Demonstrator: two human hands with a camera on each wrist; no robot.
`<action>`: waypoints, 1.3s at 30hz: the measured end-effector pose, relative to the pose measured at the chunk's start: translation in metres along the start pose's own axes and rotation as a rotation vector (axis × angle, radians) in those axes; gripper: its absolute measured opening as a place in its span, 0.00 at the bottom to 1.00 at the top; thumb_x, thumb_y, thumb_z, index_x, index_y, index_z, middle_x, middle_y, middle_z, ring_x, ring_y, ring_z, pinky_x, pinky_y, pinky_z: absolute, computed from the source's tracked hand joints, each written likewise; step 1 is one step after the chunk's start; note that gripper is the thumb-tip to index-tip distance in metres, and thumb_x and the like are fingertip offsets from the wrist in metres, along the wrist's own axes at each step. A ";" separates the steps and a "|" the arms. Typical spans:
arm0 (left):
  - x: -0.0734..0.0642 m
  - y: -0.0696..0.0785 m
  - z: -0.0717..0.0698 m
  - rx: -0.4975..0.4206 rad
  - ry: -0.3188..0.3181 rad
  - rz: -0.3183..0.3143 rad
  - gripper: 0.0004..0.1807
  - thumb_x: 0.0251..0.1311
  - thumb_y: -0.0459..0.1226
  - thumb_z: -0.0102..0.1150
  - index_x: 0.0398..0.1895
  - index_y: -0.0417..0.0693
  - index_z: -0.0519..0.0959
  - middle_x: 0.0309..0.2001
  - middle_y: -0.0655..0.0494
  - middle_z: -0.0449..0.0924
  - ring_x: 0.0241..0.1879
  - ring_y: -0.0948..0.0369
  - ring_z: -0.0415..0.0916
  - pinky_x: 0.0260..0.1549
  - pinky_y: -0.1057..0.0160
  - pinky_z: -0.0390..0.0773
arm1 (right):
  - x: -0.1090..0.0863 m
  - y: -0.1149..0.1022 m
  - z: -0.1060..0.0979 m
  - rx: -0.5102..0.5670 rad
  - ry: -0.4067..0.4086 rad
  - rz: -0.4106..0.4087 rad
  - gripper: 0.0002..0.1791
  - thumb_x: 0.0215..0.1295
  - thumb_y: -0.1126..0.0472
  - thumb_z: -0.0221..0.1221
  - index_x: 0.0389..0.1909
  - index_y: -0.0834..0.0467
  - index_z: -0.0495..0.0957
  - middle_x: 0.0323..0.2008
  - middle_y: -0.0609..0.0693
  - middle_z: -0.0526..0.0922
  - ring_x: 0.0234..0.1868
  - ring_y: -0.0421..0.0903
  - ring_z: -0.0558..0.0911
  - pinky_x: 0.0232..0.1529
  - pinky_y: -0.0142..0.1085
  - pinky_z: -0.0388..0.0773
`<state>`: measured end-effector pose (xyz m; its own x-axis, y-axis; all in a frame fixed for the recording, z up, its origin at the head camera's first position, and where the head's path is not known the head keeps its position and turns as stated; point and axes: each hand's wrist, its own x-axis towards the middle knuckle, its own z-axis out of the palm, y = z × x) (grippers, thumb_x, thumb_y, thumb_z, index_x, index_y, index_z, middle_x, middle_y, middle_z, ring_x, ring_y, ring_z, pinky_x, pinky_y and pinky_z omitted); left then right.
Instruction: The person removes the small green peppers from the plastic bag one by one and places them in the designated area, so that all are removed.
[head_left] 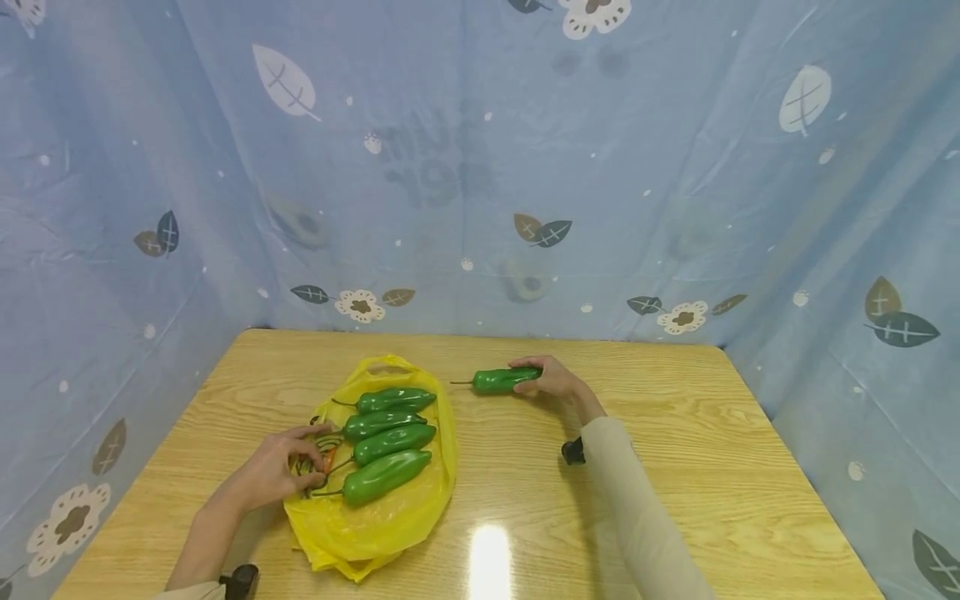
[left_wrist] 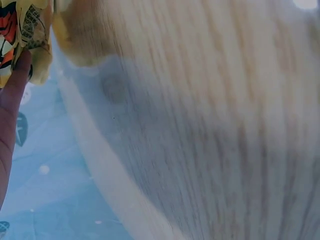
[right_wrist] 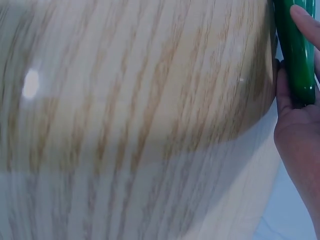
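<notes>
My right hand [head_left: 552,380] has the loose pepper [head_left: 491,382] pinched by its stemless end, long axis running left-right, stem pointing left; can't tell if it's off the table [head_left: 675,433]. Bag [head_left: 375,533] is just left with four peppers [head_left: 394,443] lying roughly parallel on it; my left hand [head_left: 270,471] is on its far-left edge, pinching or only pressing, can't tell. Bare wood between pepper and bag, more to my right, curtain [head_left: 465,167] behind.
</notes>
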<state>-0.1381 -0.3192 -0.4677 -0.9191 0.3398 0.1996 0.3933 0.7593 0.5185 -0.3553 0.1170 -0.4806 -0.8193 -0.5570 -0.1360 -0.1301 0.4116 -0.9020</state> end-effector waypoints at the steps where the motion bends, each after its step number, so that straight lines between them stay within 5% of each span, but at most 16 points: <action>1: 0.000 0.000 0.000 0.001 -0.003 0.002 0.12 0.47 0.35 0.73 0.23 0.65 0.80 0.57 0.40 0.75 0.53 0.37 0.73 0.42 0.43 0.76 | -0.001 0.000 0.000 0.002 0.004 0.004 0.30 0.58 0.66 0.65 0.63 0.65 0.70 0.64 0.63 0.68 0.61 0.58 0.69 0.56 0.45 0.70; 15: 0.000 0.004 -0.001 -0.011 -0.012 -0.037 0.11 0.48 0.35 0.73 0.23 0.63 0.80 0.58 0.41 0.74 0.56 0.36 0.71 0.46 0.40 0.74 | -0.013 -0.007 -0.010 -0.064 0.025 -0.041 0.31 0.62 0.66 0.62 0.65 0.68 0.65 0.63 0.64 0.70 0.65 0.62 0.65 0.63 0.55 0.62; 28: 0.000 0.003 -0.005 -0.017 -0.013 -0.023 0.10 0.47 0.34 0.73 0.23 0.60 0.81 0.58 0.38 0.74 0.55 0.34 0.70 0.47 0.38 0.72 | -0.047 0.015 -0.044 0.143 0.100 -0.043 0.31 0.66 0.68 0.58 0.68 0.70 0.60 0.68 0.65 0.62 0.70 0.63 0.57 0.66 0.55 0.55; 39: -0.002 0.003 -0.005 -0.004 -0.016 -0.009 0.12 0.47 0.34 0.72 0.23 0.63 0.80 0.58 0.38 0.74 0.54 0.36 0.72 0.44 0.41 0.75 | -0.087 0.038 -0.046 0.143 0.108 -0.089 0.31 0.65 0.64 0.60 0.67 0.69 0.62 0.66 0.66 0.65 0.67 0.63 0.63 0.64 0.53 0.62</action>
<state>-0.1357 -0.3202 -0.4628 -0.9220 0.3419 0.1817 0.3850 0.7599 0.5238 -0.3146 0.2142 -0.4842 -0.8640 -0.5032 -0.0154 -0.1305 0.2535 -0.9585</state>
